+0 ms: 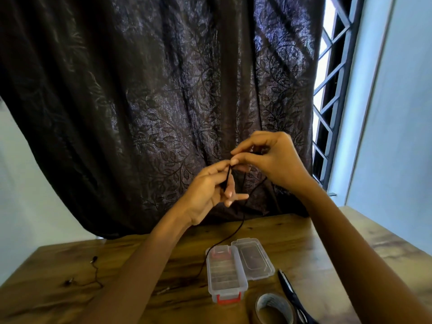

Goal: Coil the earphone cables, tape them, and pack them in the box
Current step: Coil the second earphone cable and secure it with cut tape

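Note:
Both hands are raised above the table in front of the curtain. My left hand [208, 190] pinches a black earphone cable [236, 230] between thumb and fingers. My right hand [268, 157] grips the same cable just above, fingertips touching the left thumb. From the hands the cable hangs down to the table, runs past the clear plastic box [225, 277] and continues left to the earbuds [93, 259]. The box lies open, with its lid [254, 258] folded to the right and a red latch at the front. A tape roll [274, 308] sits at the near edge.
Black scissors [292, 298] lie right of the tape roll. The wooden table [70, 300] carries everything. A dark patterned curtain [152, 101] hangs behind it, with a barred window [332, 90] and a pale wall to the right.

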Demonstrator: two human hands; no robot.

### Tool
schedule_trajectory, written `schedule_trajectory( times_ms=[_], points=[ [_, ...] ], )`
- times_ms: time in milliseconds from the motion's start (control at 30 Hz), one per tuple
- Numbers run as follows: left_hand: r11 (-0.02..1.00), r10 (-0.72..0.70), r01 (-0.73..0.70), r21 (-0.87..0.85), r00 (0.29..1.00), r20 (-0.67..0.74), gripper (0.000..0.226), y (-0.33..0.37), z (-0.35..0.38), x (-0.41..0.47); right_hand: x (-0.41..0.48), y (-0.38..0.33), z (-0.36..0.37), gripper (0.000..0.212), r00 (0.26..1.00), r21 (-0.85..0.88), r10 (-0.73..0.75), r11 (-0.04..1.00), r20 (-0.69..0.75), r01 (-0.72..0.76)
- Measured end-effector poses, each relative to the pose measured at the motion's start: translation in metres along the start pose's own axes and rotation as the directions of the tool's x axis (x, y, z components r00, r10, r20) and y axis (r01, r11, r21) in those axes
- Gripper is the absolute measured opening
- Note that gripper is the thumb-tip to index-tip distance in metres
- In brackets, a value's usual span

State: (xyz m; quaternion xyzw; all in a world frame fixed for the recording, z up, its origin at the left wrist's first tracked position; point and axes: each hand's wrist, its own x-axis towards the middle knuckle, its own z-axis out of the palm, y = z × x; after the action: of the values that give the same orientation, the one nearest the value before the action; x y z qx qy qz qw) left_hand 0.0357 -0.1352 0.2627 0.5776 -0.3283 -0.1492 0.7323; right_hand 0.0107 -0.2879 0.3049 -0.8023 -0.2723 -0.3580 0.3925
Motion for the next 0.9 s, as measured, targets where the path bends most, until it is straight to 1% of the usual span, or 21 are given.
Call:
schedule_trajectory(
  times_ms=[100,167,267,400,500,567,667,767,833,900],
  points=[
    [0.993,0.011,-0.005,-0.115,0.999,0.048,0.029,0.008,0.000,-0.002,0.010,0.004,-0.004,0.008,1.000,0.047,0.011,0.999,0.004,-0.011],
    [0.993,0.017,-0.010,-0.122,0.998,0.059,0.032,0.012,-0.002,-0.003,0.012,0.008,-0.004,0.005,1.000,0.093,0.030,0.995,-0.001,-0.030],
    [0.994,0.022,-0.015,-0.108,0.998,0.066,0.033,0.017,-0.003,-0.004,0.009,0.015,0.001,0.002,0.995,0.189,0.078,0.980,-0.056,-0.066],
    [0.994,0.058,-0.057,-0.092,0.998,0.005,0.033,0.018,-0.006,-0.004,-0.006,0.030,0.016,0.012,0.970,0.238,0.187,0.960,-0.156,-0.147],
    [0.991,0.090,-0.094,-0.095,0.995,-0.046,0.033,0.017,-0.007,-0.003,-0.020,0.042,0.032,0.016,0.936,0.343,0.306,0.910,-0.171,-0.235],
    [0.986,0.109,-0.117,-0.121,0.991,-0.072,0.032,0.016,-0.007,-0.001,-0.031,0.049,0.044,0.020,0.924,0.387,0.350,0.882,-0.155,-0.269],
    [0.977,0.131,-0.147,-0.153,0.985,-0.111,0.032,0.017,-0.008,0.001,-0.048,0.058,0.062,0.021,0.922,0.383,0.369,0.873,-0.114,-0.302],
    [0.973,0.144,-0.168,-0.160,0.978,-0.152,0.033,0.018,-0.010,0.002,-0.066,0.061,0.078,0.020,0.895,0.371,0.443,0.840,-0.046,-0.396],
    [0.974,0.152,-0.178,-0.136,0.971,-0.185,0.036,0.018,-0.013,0.001,-0.079,0.057,0.086,0.021,0.886,0.295,0.462,0.843,0.030,-0.450],
    [0.980,0.163,-0.183,-0.079,0.964,-0.209,0.040,0.017,-0.015,0.001,-0.090,0.049,0.090,0.021,0.901,0.184,0.428,0.882,0.077,-0.434]
  ],
)
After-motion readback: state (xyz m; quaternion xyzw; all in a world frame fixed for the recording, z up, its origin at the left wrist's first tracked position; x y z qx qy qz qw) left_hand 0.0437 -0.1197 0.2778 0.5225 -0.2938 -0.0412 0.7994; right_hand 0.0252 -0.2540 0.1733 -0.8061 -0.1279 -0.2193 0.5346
